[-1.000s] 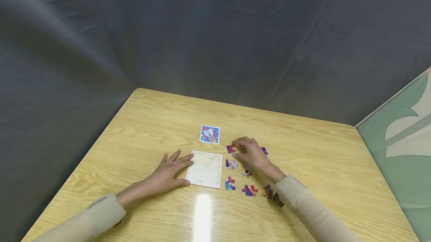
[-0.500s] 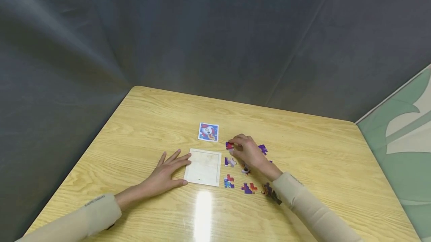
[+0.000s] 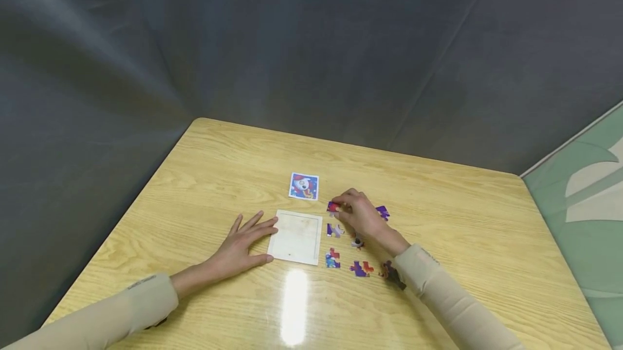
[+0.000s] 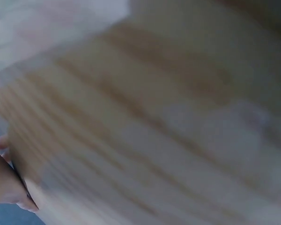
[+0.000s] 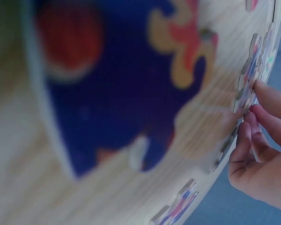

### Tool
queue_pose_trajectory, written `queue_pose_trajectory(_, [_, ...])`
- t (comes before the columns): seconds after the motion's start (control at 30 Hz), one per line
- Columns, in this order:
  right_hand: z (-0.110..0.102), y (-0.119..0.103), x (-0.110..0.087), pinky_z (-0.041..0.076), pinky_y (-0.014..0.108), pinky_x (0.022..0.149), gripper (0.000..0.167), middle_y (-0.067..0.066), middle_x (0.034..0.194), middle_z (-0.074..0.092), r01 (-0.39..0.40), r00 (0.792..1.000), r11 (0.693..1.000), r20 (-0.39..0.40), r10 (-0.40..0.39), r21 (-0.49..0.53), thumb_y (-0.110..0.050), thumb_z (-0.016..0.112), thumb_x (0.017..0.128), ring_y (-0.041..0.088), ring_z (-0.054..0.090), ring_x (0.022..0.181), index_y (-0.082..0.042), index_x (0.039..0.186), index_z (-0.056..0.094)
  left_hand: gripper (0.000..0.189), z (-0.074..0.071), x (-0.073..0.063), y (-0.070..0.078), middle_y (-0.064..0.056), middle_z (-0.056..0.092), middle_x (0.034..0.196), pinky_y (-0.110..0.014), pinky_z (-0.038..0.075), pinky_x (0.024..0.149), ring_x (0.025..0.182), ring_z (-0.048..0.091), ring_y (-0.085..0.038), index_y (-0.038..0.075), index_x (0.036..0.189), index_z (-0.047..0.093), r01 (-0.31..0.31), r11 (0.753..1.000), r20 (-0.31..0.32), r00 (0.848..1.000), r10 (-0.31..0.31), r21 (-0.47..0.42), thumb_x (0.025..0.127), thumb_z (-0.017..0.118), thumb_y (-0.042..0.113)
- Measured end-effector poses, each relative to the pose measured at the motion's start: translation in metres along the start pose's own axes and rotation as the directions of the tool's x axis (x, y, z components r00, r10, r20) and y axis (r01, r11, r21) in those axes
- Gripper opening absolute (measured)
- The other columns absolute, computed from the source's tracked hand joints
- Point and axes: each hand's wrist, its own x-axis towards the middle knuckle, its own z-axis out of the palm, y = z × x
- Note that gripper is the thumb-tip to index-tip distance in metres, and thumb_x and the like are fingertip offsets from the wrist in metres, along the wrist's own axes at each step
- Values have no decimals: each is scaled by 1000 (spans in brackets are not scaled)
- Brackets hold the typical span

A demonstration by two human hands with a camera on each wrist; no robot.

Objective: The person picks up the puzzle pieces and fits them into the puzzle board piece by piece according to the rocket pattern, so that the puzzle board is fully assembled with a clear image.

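Note:
In the head view my left hand point(image 3: 238, 244) lies with fingers spread, fingertips and thumb at the left edge of a pale square puzzle tray point(image 3: 295, 237). My right hand point(image 3: 362, 213) pinches a red and purple jigsaw piece point(image 3: 333, 207) between thumb and fingers, at the top of the column of pieces beside the tray. Below it lie a purple and white piece point(image 3: 335, 230) and a blue and red piece point(image 3: 333, 258). In the right wrist view the fingertips point(image 5: 258, 88) meet at a row of pieces. The left wrist view is blurred, mostly wood grain.
A picture card point(image 3: 304, 185) showing a white cartoon figure lies behind the tray. More pieces sit around the right forearm: a purple one point(image 3: 383, 212), a purple and orange one point(image 3: 361, 269) and a dark one point(image 3: 388, 271). The wooden table point(image 3: 219, 166) ends at a dark curtain point(image 3: 311, 58).
My right hand has shifted slightly left over the red and purple piece, and more of the purple piece to its right shows. My left hand stays at the tray's edge.

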Motion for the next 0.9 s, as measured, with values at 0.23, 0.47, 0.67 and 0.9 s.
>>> queue_pose_trajectory(0.23, [-1,-4,1,51,35,77,31,13,104,62,-10,1000,1000,21,11,-29,-9,70,88,24,55,92,2,116,66,57,0,1,2,-5,41,150,-64,-4,112,144,20,-37,10,133,55,3,1000,-5,1000,-3,-2,85,71,36])
queue_pose_trajectory(0.47, [-3,-5,1,51,35,77,31,11,101,62,-17,999,998,38,20,-65,-13,70,89,22,56,91,3,115,67,56,-1,1,4,-5,42,149,-64,-4,112,143,21,-36,10,133,56,4,1000,-10,1000,-4,1,85,71,35])
queue_pose_trajectory(0.67, [-4,-2,3,52,33,77,34,8,99,63,-5,999,997,40,8,-72,-17,74,84,21,56,90,1,113,68,55,0,1,3,-6,44,148,-64,-3,112,142,23,-37,9,131,57,-10,1000,-36,999,10,0,84,71,34])
queue_pose_trajectory(0.9, [-7,-3,3,51,30,72,34,6,98,63,39,999,999,-20,-40,-13,-14,77,80,18,55,86,0,110,69,55,1,1,3,-7,45,147,-65,-2,111,142,25,-38,8,131,57,-24,1000,-48,999,24,8,85,70,36])
